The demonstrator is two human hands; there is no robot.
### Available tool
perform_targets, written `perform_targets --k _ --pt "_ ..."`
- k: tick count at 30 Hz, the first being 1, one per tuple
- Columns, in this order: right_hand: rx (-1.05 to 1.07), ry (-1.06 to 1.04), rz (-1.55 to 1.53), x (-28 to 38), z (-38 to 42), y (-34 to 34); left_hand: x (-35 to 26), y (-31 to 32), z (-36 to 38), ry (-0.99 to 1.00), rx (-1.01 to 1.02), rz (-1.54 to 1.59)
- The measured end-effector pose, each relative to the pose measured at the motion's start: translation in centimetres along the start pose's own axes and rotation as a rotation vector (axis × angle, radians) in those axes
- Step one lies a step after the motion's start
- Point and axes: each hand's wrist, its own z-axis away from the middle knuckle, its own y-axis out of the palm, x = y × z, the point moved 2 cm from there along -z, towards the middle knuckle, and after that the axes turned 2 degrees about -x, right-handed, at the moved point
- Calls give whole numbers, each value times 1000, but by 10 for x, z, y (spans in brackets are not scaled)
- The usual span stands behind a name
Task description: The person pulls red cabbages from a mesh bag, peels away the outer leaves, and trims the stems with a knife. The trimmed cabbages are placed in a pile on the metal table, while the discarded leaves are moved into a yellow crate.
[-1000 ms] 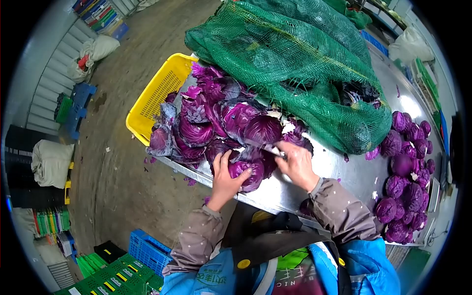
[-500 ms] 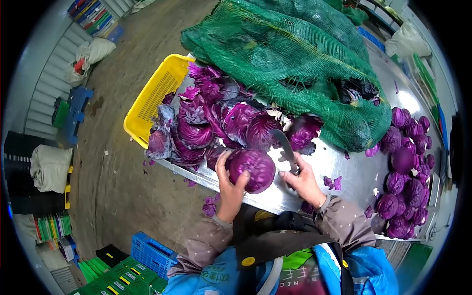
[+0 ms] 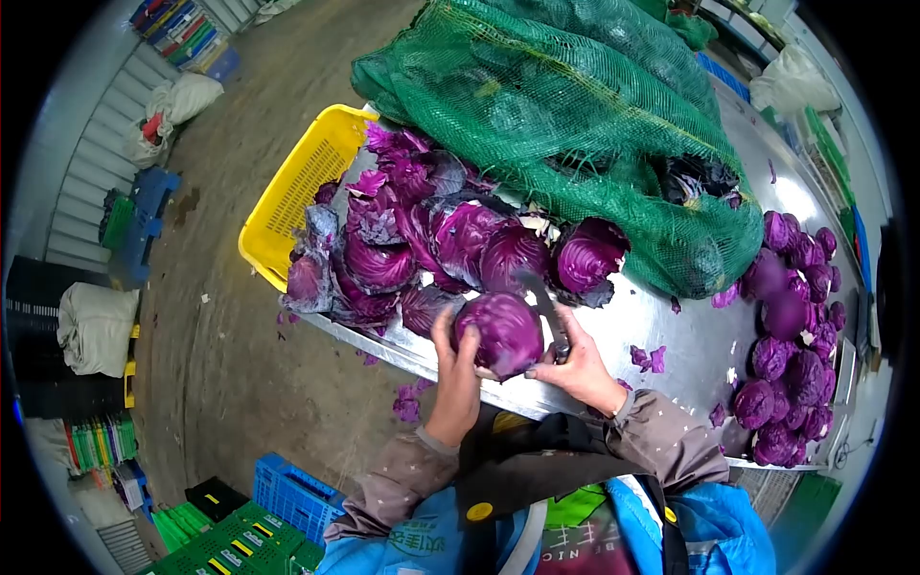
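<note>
My left hand [image 3: 454, 369] grips a round red cabbage [image 3: 498, 331] from its left side, at the near edge of the metal table [image 3: 661, 316]. A knife [image 3: 546, 311] with a dark curved blade is in my right hand [image 3: 578, 362], its blade pointing away from me along the cabbage's right side. My right thumb is close to the cabbage's lower right. Just beyond lies a heap of peeled purple outer leaves [image 3: 383, 254]. One cupped leaf [image 3: 589, 255] rests at the heap's right end.
Green mesh sacks [image 3: 575, 105] of cabbages cover the table's far side. Trimmed red cabbages [image 3: 791, 374] are piled at the right. A yellow basket [image 3: 264, 240] stands behind the leaf heap. Leaf scraps [image 3: 649, 359] lie on the table; a blue crate [image 3: 292, 494] is at lower left.
The cabbage has turned and shifted slightly right and nearer my body. My right hand with the knife has moved in closer to it.
</note>
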Motion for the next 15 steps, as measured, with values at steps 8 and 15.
perform_targets --k 8,15 --pt "59 67 187 -33 -42 -25 3 -10 0 141 197 -1072" --pt "-193 -295 575 -22 -38 -26 30 8 -59 766 210 -1050"
